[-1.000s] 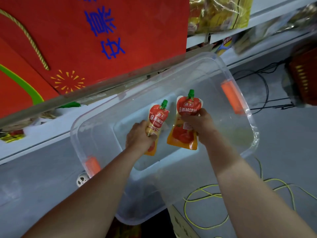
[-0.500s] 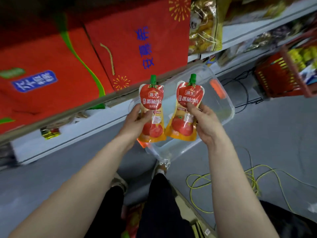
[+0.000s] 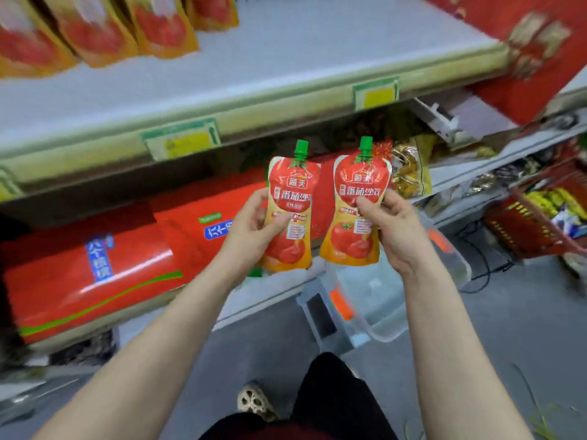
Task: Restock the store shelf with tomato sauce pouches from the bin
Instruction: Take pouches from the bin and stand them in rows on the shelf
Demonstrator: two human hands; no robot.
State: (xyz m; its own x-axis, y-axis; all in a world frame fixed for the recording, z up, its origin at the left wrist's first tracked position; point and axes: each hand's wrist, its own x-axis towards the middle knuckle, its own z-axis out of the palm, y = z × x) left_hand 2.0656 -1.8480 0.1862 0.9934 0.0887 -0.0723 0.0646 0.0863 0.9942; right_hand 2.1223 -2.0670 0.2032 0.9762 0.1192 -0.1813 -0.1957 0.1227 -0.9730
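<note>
Left hand (image 3: 251, 225) and right hand (image 3: 392, 231) each pinch a pouch (image 3: 290, 214) upright below the shelf (image 3: 286, 68); loose mid-body grips could let one slip while lifting.

Red gift boxes (image 3: 95, 274) stacked at 9 o'clock. Red basket (image 3: 536, 223) at 3 o'clock. Snack bags (image 3: 409, 173) at 1 o'clock. Black cable (image 3: 482, 258) on grey floor (image 3: 524, 328).

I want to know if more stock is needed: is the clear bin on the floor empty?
It looks empty: the part of the clear bin in view holds no pouches. Its far end is hidden behind the right hand and pouch.
</note>
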